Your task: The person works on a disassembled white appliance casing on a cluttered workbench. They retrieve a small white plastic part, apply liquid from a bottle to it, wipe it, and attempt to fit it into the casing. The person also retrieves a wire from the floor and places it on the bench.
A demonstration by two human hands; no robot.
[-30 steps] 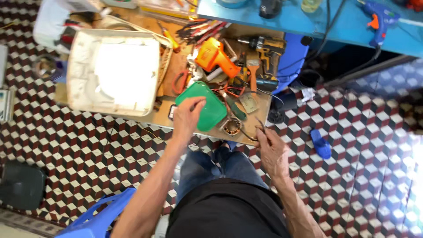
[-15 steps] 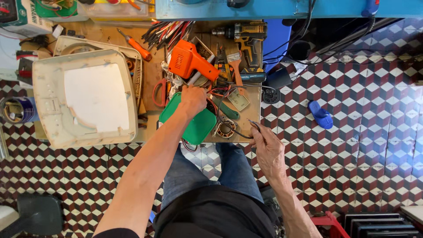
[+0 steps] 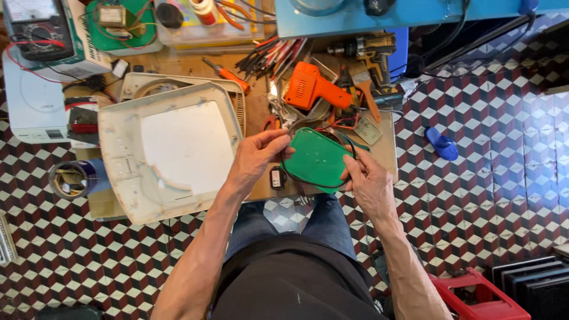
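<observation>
- The near edge of the green board (image 3: 317, 160) was partly covered by both hands, and the wires looped around it were too tangled to trace.
- The left hand (image 3: 256, 155) pinched the board's left edge, fingers clenched on it; the right hand (image 3: 368, 181) gripped its right edge.
- The board, flat, smooth and rounded, was held just above the front edge of the wooden bench (image 3: 255, 112).
- A cream plastic housing (image 3: 172, 151), scuffed and dished, lay left of the hands.
- An orange pistol-shaped tool (image 3: 311, 89) sat behind the board, its tip lost in clutter.
</observation>
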